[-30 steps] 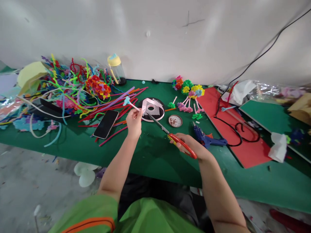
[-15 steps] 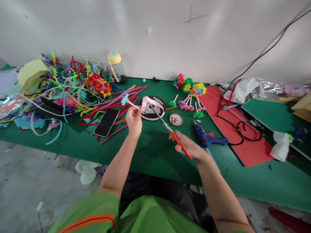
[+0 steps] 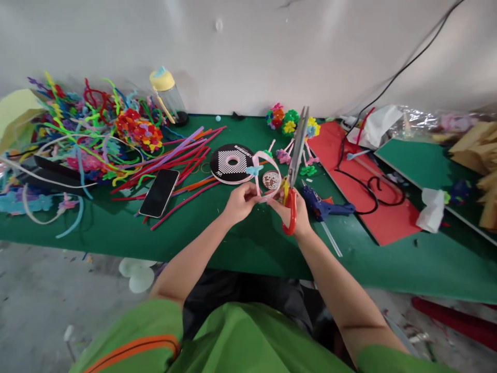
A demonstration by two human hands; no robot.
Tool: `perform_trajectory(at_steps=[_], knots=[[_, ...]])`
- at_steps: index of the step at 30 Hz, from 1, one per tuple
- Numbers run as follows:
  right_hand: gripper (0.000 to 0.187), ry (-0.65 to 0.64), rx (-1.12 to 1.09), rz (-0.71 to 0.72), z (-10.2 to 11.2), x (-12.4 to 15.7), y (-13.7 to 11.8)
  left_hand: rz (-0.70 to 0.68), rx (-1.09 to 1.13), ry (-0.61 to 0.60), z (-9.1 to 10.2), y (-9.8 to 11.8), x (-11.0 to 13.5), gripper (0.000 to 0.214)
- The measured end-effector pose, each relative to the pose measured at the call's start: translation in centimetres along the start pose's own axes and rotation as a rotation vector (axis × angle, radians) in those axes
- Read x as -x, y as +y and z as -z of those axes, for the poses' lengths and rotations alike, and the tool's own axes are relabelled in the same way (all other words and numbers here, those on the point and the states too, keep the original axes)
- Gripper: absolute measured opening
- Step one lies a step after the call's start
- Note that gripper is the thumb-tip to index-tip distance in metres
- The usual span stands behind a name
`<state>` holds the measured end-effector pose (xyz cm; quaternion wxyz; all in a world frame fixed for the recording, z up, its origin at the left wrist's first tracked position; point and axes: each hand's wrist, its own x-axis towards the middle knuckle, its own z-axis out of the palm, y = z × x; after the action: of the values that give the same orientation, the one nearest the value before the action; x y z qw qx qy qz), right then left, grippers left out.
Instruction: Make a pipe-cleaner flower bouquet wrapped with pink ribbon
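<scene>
In my head view, my left hand (image 3: 241, 203) pinches the blue flower (image 3: 254, 170) by its stem (image 3: 257, 183), pink ribbon (image 3: 278, 181) looping above the surface (image 3: 240, 254) between its front and back edges. My right hand (image 3: 303, 215) clasps scissors (image 3: 298, 147); whether ribbon too, I can't tell. I'd keep blades clear.

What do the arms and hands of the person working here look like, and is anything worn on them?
The left hand and right hand are ungloved, with no rings, watch or bracelet that I can make out. Both forearms are bare. The left sleeve is short and green, with an orange band carrying a thin dark line. The right sleeve is green too.
</scene>
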<state>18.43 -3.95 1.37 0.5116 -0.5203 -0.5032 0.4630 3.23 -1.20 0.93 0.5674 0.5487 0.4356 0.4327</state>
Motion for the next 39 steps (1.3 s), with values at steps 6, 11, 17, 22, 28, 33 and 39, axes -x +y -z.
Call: perform_trajectory(at_steps=[6,11,17,22,28,33,39], knots=[[0.032,0.209,0.045,0.022,-0.4,-0.2,-0.4,-0.014,-0.058,-0.013,-0.7,-0.2,0.3,0.019],[0.034,0.161,0.083,-0.086,-0.6,-0.1,-0.6,-0.047,-0.018,0.018,-0.7,-0.2,0.2,0.019],[0.034,0.103,0.102,-0.109,0.0,-0.3,-0.2,-0.009,0.014,0.025,-0.4,-0.5,0.0,0.019],[0.037,-0.08,0.38,-0.107,1.2,-0.5,-0.5,-0.053,0.02,0.352,1.4,-1.0,-1.0,0.017],[0.045,-0.12,0.662,-0.003,1.1,-0.5,-0.7,-0.2,0.087,0.635,3.4,-0.7,-1.6,0.022],[0.042,-0.27,0.72,-0.001,1.9,-0.3,-2.0,-0.255,0.127,0.715,4.1,-0.2,-1.6,0.027],[0.038,-0.55,0.816,-0.045,3.1,0.1,-3.7,-0.296,0.113,0.766,4.6,-0.1,-1.7,0.025]])
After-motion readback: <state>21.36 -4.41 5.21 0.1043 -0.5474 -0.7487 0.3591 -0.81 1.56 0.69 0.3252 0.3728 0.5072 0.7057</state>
